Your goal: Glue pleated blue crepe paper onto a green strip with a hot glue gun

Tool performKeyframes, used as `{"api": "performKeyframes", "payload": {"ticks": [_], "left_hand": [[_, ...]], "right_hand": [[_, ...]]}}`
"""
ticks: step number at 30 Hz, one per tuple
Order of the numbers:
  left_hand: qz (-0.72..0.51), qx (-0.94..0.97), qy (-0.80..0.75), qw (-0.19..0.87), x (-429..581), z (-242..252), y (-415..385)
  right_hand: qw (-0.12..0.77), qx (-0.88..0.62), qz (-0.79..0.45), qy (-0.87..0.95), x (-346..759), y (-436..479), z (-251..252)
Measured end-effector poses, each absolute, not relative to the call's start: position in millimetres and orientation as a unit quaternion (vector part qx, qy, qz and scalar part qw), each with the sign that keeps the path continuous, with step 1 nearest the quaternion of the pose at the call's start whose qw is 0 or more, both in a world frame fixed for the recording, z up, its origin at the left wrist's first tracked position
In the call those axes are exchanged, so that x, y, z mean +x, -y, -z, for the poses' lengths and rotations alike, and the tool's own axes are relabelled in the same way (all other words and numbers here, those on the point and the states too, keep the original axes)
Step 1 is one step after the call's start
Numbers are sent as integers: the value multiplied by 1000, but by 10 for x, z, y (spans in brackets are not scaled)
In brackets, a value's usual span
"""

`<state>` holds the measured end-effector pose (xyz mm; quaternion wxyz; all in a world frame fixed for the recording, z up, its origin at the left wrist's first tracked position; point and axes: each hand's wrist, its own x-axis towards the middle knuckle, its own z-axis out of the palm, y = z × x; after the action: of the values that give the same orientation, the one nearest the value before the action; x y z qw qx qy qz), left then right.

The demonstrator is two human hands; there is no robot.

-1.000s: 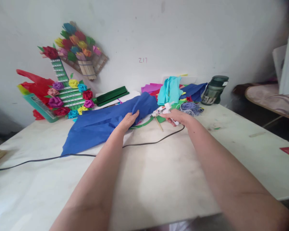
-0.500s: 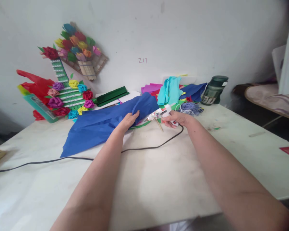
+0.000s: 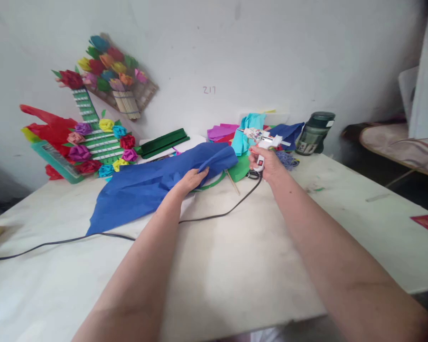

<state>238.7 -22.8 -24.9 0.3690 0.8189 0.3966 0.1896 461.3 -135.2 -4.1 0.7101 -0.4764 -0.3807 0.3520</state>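
My left hand [image 3: 191,180] pinches a fold of a large blue crepe paper sheet [image 3: 150,183] that lies across the white table [image 3: 235,256]. My right hand [image 3: 265,164] grips a white hot glue gun [image 3: 263,139], held up off the table with its nozzle pointing left. The gun's black cord [image 3: 214,216] trails from it across the table to the left edge. Under the blue sheet's right end lie a green paper ring [image 3: 214,183] and a thin wooden stick [image 3: 232,182].
Paper-flower crafts [image 3: 100,147] and a flower panel [image 3: 116,76] lean on the wall at back left. Dark green folded paper [image 3: 162,141], turquoise and pink paper [image 3: 228,133], purple yarn [image 3: 288,160] and a dark green jar [image 3: 315,133] sit at the back. A bench [image 3: 399,142] stands right.
My right hand has lifted the glue gun off the table and raised it up and to the right. My left hand stays on the blue paper.
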Motion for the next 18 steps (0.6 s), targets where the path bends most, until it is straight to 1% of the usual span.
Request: {"api": "performKeyframes", "payload": {"ticks": [4,9,13,18], "left_hand": [[-168,842,-390,334,2388,193,264],[-134,870,-370,296,2392,177,271],[-94,900,-313,287,2378,203,228],[-66,940,-205,265,2357,203,194]], "right_hand": [[717,-469,-364,364,4566,1329,22],[716,-471,-352,376,4508,1337,-47],[715,-478,-349,372,4481,1350,-90],[712,-483,-351,369,4491,1360,-118]]}}
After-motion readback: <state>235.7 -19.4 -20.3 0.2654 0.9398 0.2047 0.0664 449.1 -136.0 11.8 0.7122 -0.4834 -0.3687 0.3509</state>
